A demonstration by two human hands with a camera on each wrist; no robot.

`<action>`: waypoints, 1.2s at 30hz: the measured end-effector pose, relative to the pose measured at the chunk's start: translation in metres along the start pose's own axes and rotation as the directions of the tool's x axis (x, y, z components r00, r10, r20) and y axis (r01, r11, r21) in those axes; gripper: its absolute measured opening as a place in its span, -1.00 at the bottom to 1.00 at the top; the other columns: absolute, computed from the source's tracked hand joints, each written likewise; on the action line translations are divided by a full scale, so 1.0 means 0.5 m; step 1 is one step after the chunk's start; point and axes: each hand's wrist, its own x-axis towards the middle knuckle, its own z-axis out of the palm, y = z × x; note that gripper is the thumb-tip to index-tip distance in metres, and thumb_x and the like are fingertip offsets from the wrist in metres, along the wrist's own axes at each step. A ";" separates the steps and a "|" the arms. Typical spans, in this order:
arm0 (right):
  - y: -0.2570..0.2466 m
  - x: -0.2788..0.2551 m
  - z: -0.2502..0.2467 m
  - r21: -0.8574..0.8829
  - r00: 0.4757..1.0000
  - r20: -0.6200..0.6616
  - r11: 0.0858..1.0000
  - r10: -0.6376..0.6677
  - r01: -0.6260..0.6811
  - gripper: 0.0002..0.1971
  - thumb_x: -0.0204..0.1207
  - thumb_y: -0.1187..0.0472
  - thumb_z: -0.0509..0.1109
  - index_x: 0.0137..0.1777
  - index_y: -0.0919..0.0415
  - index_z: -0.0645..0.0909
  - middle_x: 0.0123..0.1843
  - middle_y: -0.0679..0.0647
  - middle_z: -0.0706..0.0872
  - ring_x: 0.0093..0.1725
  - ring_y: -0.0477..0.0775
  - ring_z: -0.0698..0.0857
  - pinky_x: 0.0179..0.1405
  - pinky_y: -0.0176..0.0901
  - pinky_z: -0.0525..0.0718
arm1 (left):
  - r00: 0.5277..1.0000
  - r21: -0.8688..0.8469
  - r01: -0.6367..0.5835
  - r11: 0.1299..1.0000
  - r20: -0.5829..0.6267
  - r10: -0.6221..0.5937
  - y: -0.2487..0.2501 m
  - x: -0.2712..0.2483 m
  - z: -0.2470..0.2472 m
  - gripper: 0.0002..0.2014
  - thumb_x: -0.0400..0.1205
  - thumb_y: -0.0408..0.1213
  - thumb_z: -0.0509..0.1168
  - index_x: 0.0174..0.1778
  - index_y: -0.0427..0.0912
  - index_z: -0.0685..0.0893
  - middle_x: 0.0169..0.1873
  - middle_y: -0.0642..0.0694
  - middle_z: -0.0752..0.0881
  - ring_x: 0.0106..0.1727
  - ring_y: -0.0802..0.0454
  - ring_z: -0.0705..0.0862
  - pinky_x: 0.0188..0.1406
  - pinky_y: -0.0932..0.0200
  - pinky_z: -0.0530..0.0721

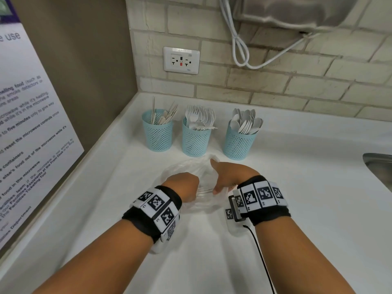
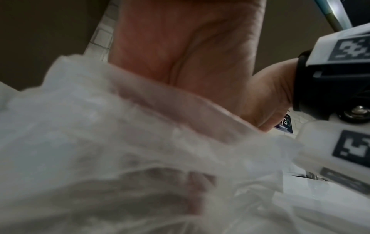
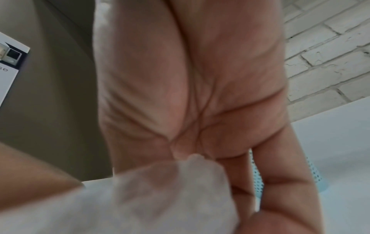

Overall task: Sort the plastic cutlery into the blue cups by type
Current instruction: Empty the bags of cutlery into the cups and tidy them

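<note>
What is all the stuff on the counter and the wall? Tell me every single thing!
Blue mesh cups: three, light blue, in a row on the counter near the wall.
Knives and sticks: a bunch, pale, in the left cup.
Forks: a bunch, white, in the middle cup.
Spoons: a bunch, white, in the right cup.
Plastic bag: one, clear, in front of the cups.
Counter: one, white.
Outlet: one, white, on the brick wall.
Cord: one, white, hanging on the wall.
Poster: one, white, left wall.
Sink: one, metal, far right edge.
Left hand: grips the bag.
Right hand: grips the bag.
</note>
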 end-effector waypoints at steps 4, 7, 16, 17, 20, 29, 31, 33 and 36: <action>0.002 -0.004 0.000 0.022 1.000 -0.001 1.000 -0.004 0.004 0.08 0.42 0.24 0.53 0.66 0.17 -0.26 0.52 0.22 0.43 0.15 0.18 0.68 0.20 -0.01 0.67 | 1.000 0.017 0.009 1.000 0.008 -0.009 -0.001 -0.001 -0.002 -0.74 0.66 -0.36 0.14 0.23 -0.28 0.58 0.15 -0.19 0.65 0.13 -0.15 0.65 -0.07 0.13 0.52; 0.003 -0.007 -0.001 0.026 1.000 -0.001 1.000 0.001 -0.001 0.05 0.44 0.23 0.52 0.67 0.18 -0.24 0.49 0.21 0.47 0.06 0.14 0.70 0.19 -0.02 0.68 | 1.000 0.027 0.010 1.000 0.005 -0.010 -0.002 -0.001 -0.003 -0.74 0.66 -0.37 0.13 0.22 -0.29 0.58 0.14 -0.19 0.65 0.13 -0.15 0.65 -0.08 0.13 0.51; 0.009 -0.004 -0.002 0.030 1.000 -0.004 0.999 0.012 -0.012 0.01 0.44 0.23 0.51 0.67 0.17 -0.17 0.55 0.17 0.38 0.15 0.16 0.68 0.20 -0.01 0.68 | 0.999 -0.025 -0.013 1.000 -0.049 0.012 -0.008 -0.002 -0.007 -0.75 0.62 -0.21 0.31 0.12 -0.28 0.59 0.11 -0.18 0.66 0.11 -0.14 0.65 -0.08 0.16 0.49; 0.010 -0.003 -0.001 0.029 1.000 -0.004 1.000 0.012 -0.012 0.00 0.44 0.23 0.51 0.67 0.18 -0.15 0.53 0.17 0.40 0.14 0.15 0.68 0.19 -0.01 0.69 | 0.998 -0.034 -0.013 0.999 -0.055 0.011 -0.011 -0.002 -0.008 -0.74 0.61 -0.19 0.32 0.12 -0.28 0.60 0.11 -0.18 0.66 0.11 -0.14 0.65 -0.08 0.16 0.49; 0.012 -0.001 -0.001 0.026 1.000 -0.009 1.000 0.008 -0.008 -0.04 0.44 0.22 0.51 0.67 0.20 -0.07 0.52 0.17 0.41 0.07 0.11 0.66 0.18 -0.02 0.69 | 0.998 -0.109 -0.011 0.994 -0.070 0.003 -0.019 -0.004 -0.013 -0.73 0.61 -0.18 0.34 0.11 -0.29 0.63 0.10 -0.20 0.68 0.11 -0.16 0.65 -0.03 0.14 0.52; 0.022 0.001 -0.001 -0.007 1.000 -0.009 1.000 0.004 -0.004 -0.08 0.45 0.24 0.50 0.67 0.16 -0.02 0.57 0.15 0.35 0.29 0.19 0.61 0.30 0.00 0.60 | 0.992 -0.505 -0.023 0.863 -0.116 -0.042 -0.064 -0.017 -0.039 -0.72 0.65 -0.28 0.25 -0.39 -0.12 0.44 -0.38 0.03 0.63 -0.38 0.14 0.56 -0.41 0.37 0.45; 0.022 0.001 -0.003 0.012 1.000 0.001 1.000 -0.006 0.006 -0.04 0.43 0.20 0.52 0.68 0.09 -0.05 0.63 0.10 0.27 0.40 0.18 0.54 0.37 -0.01 0.55 | 0.988 -0.654 -0.075 0.752 -0.152 -0.034 -0.069 -0.020 -0.051 -0.83 0.68 -0.29 0.22 -0.25 -0.13 0.54 -0.32 0.00 0.71 -0.34 0.14 0.64 -0.25 0.27 0.58; 0.020 -0.002 -0.010 0.025 1.000 -0.002 0.999 -0.025 0.025 -0.03 0.41 0.15 0.55 0.67 0.00 -0.02 0.66 0.04 0.20 0.52 0.14 0.41 0.46 0.00 0.45 | 0.978 -0.802 -0.125 0.584 -0.198 -0.062 -0.071 -0.023 -0.060 -0.92 0.69 -0.30 0.21 -0.08 -0.15 0.60 -0.26 -0.05 0.72 -0.27 0.08 0.69 -0.10 0.12 0.68; 0.014 -0.009 -0.035 -0.016 0.994 -0.104 0.999 -0.040 0.038 -0.11 0.40 0.00 0.53 0.64 -0.10 0.08 0.67 0.01 0.19 0.62 0.16 0.20 0.58 0.11 0.25 | 0.972 -0.929 -0.157 0.335 -0.205 -0.113 -0.069 -0.025 -0.067 -0.86 0.69 -0.30 0.23 0.12 -0.19 0.62 -0.24 -0.08 0.71 -0.25 0.05 0.69 -0.11 0.14 0.72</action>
